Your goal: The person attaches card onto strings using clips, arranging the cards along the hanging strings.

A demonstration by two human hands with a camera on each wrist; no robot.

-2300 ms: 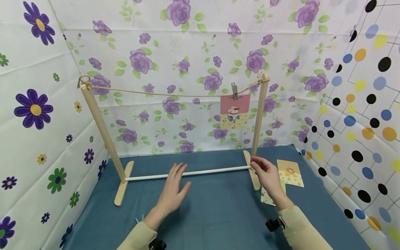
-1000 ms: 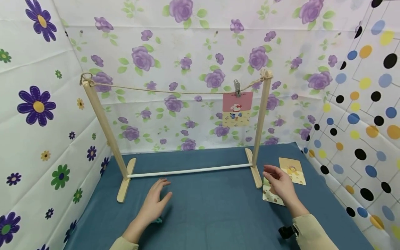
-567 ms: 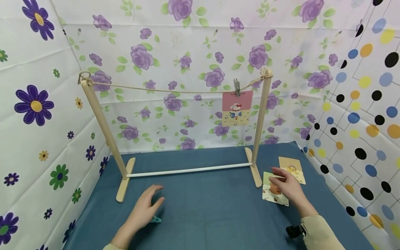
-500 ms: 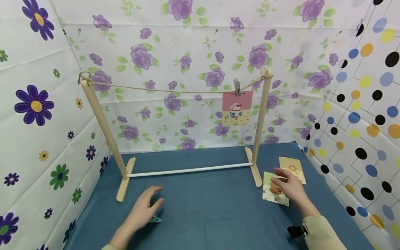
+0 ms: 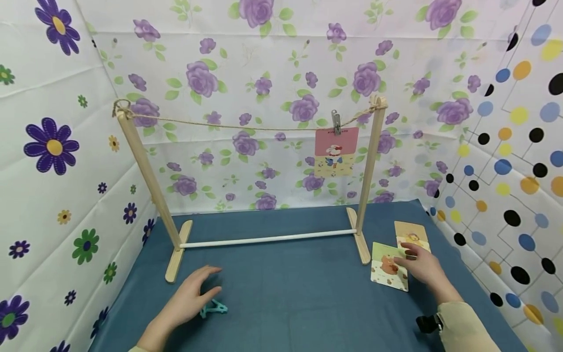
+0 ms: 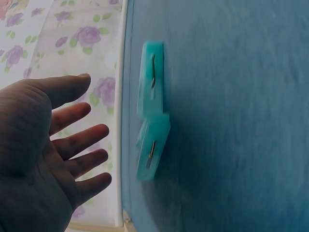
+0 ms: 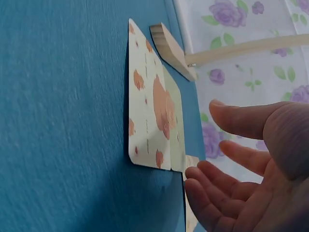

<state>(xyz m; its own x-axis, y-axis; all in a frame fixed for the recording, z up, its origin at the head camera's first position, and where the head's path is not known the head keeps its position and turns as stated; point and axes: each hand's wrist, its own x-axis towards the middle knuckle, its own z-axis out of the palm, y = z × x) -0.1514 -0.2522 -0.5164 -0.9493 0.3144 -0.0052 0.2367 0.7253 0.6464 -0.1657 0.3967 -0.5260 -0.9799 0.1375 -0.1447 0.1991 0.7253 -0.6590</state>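
Observation:
My left hand (image 5: 186, 296) is held above the blue cloth with fingers spread and loosely bent, and nothing is in it. Teal clothespins (image 5: 214, 308) lie beside and partly under that hand; the left wrist view shows two, an upper clothespin (image 6: 153, 77) and a lower clothespin (image 6: 153, 147). Over the right side of the cloth, my right hand (image 5: 424, 269) hovers with relaxed fingers, holding nothing. Close to its fingertips lies a green-and-cream card (image 5: 382, 274) with a bear picture. Behind it, a yellow card (image 5: 409, 229) is partly covered by the hand.
A wooden rack with a left post (image 5: 142, 171), a right post (image 5: 370, 166) and a white crossbar (image 5: 268, 239) stands at the back. Its twine (image 5: 242, 128) carries a pink card (image 5: 335, 142) in a metal clip (image 5: 336, 122). Patterned fabric walls enclose three sides.
My right hand has left the rack's right foot and moved right and nearer, over the cards. My left hand has drawn back leftward, uncovering the teal clothespins. The hanging card stays clipped.

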